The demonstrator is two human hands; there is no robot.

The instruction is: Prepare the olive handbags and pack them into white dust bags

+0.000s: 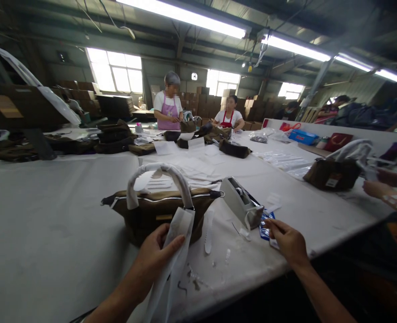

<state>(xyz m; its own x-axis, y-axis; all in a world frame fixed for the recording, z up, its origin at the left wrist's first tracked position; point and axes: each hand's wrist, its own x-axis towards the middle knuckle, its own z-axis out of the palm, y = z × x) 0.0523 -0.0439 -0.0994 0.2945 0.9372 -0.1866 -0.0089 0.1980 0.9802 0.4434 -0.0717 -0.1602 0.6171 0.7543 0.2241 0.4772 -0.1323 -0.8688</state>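
A dark olive handbag (163, 208) with a silver zip stands on the white table in front of me. Pale wrapping covers its raised handle (160, 168). My left hand (160, 246) is closed around a strap in white wrapping paper (176, 237), which runs from the bag's front down toward me. To the right, a grey tape dispenser (240, 202) sits with its cutting end toward me. Just beside that end is my right hand (287, 240), thumb and fingers pinched together; whatever they hold is too small to make out. A blue packet (266, 225) lies partly behind those fingers.
Paper scraps (227, 256) litter the table near its front edge. Dark bags (114, 137) and white sheets (195, 163) lie farther back. Another person's hand (376, 189) is by a second wrapped bag (333, 172) at right. Two people (168, 107) work across the table.
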